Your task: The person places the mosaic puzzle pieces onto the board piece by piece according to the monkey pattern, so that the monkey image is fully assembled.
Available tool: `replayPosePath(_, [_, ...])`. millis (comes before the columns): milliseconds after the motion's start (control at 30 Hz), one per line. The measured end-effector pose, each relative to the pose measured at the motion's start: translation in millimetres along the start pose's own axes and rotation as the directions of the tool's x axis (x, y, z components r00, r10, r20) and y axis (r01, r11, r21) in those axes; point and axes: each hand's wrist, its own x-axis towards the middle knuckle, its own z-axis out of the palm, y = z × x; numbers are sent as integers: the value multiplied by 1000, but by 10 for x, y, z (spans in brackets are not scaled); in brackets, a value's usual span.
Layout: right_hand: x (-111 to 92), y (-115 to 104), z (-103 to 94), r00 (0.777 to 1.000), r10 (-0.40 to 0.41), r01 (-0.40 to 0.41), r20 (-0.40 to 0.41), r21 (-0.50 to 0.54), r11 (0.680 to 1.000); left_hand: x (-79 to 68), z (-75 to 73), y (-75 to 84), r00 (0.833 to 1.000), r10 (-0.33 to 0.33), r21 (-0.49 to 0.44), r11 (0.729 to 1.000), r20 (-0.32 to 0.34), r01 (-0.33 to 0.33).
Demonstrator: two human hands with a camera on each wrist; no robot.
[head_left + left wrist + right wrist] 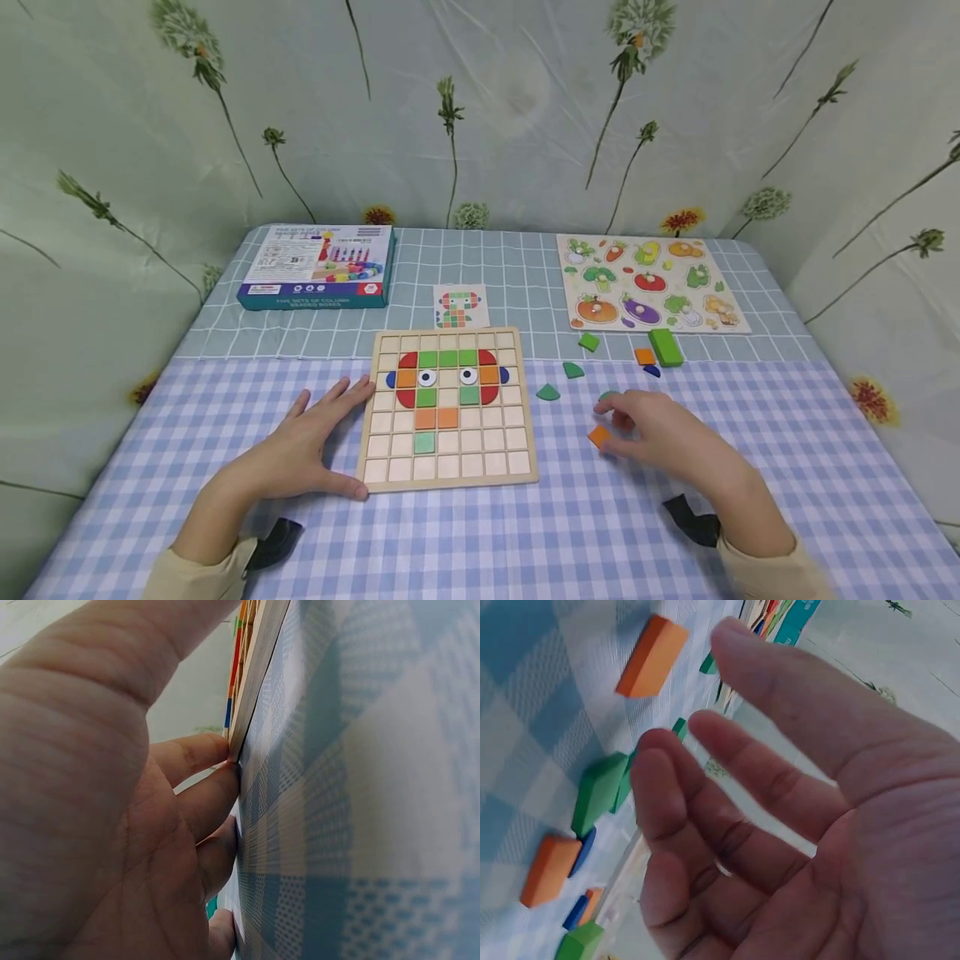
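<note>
My left hand (296, 454) lies with fingers spread at the left side of a wooden grid board (495, 463). Its fingertips touch the board's edge, and its thumb is at the lower left corner. On the board, red, green, orange and blue pieces with two eye discs (468, 377) form a figure. My right hand (663, 429) hovers over the cloth right of the board, fingers loosely bent and holding nothing. An orange square tile (652, 660) lies apart from the thumb in the right wrist view. Beneath the fingers, a green piece (607, 395) is partly hidden.
Behind the board lies a pattern card (461, 307). Green quarter-round pieces (548, 392), a green square (588, 342), another orange tile (645, 357), a blue half-round (652, 372) and a green block (665, 347) are scattered rightward. A boxed set (318, 267) and vegetable puzzle board (651, 283) stand farther back.
</note>
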Motion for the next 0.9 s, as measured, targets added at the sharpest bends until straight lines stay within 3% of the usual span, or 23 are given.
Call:
replayPosePath(233, [4, -12, 130, 999, 46, -46, -16, 12, 999, -3, -6, 23, 1000, -5, 5, 1000, 1, 5])
replayPosePath(667, [65, -38, 159, 999, 25, -26, -44, -21, 999, -25, -14, 39, 1000, -10, -14, 1000, 1, 10])
replayPosePath(900, [124, -130, 144, 996, -62, 59, -58, -45, 997, -20, -16, 36, 1000, -6, -9, 1000, 0, 6])
